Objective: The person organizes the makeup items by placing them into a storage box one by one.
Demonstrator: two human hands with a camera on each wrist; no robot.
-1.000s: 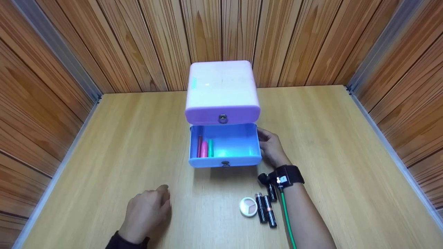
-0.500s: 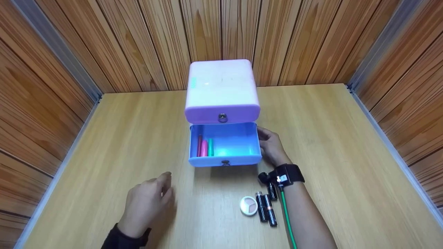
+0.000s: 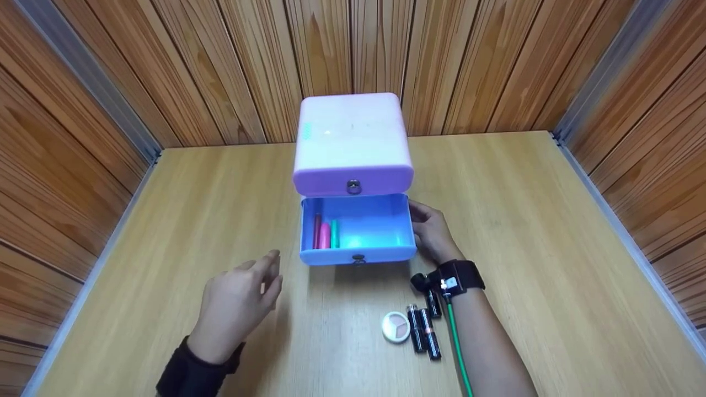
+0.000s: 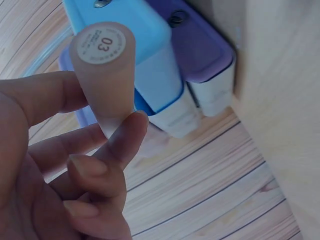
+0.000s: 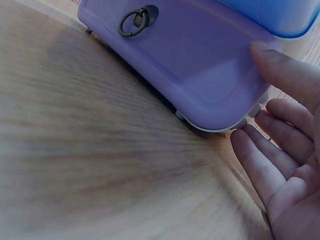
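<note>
My left hand (image 3: 234,309), in front and left of the drawer unit (image 3: 353,132), pinches a peach cosmetic tube (image 4: 110,85) between thumb and fingers; its round end is labelled 03. In the head view the hand hides this tube. The unit's blue drawer (image 3: 331,257) is pulled out beneath a purple one and holds dark red, pink and green tubes (image 3: 325,236) at its left. My right hand (image 3: 436,234) is at the unit's right side, its fingers extended and partly hidden there. In the right wrist view its thumb lies against the lower purple drawer (image 5: 195,65).
A round white palette (image 3: 396,327) lies in front of the unit, beside several black lipstick-like tubes (image 3: 417,330). A green cable (image 3: 459,353) runs along the right forearm. Wooden walls (image 3: 353,49) enclose the table (image 3: 165,220) at the back and sides.
My left hand has moved forward and slightly right toward the blue drawer, its wrist strap coming further into view. The right hand stays at the unit's side, and the drawer has not moved.
</note>
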